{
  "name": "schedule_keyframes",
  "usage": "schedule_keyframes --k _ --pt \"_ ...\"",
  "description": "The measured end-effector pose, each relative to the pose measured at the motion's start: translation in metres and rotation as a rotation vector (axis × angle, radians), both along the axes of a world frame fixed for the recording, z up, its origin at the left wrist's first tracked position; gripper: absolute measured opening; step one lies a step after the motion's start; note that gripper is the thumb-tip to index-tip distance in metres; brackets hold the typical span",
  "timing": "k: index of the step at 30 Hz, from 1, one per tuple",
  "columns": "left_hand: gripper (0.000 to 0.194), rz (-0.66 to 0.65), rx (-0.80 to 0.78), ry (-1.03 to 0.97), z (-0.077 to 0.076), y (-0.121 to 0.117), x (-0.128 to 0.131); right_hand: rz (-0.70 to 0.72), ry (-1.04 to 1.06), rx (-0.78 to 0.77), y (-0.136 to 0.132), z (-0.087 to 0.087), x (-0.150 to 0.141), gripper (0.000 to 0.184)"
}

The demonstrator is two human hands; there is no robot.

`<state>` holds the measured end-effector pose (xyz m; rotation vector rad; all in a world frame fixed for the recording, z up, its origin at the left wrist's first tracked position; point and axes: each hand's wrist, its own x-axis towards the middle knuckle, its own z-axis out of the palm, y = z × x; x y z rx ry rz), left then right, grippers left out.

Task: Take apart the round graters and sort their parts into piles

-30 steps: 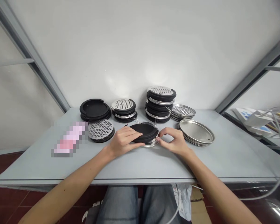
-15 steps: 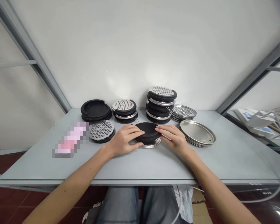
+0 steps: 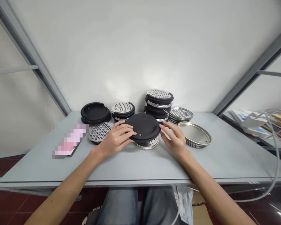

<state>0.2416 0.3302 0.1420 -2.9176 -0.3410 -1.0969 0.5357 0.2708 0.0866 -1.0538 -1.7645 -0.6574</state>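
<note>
Head view: the black disc (image 3: 142,125) sits tilted up on a steel ring (image 3: 147,143), the left hand (image 3: 115,139) clamped on its near edge with fingers together, the right hand (image 3: 174,139) open, fingers apart at its right rim, contact there undeterminable.

The head view looks forward and down, seemingly close above the table (image 3: 224,159).
</note>
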Motion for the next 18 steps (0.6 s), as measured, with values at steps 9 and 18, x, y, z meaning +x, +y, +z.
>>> schedule_keyframes --k 9,18 --pt "0.019 0.518 0.129 -0.215 0.023 0.03 -0.04 -0.149 0.158 0.038 0.01 -0.002 0.003 0.032" --pt "0.03 0.874 -0.023 -0.003 -0.003 0.088 -0.054 -0.14 0.148 -0.022 0.011 -0.007 -0.001 0.027"
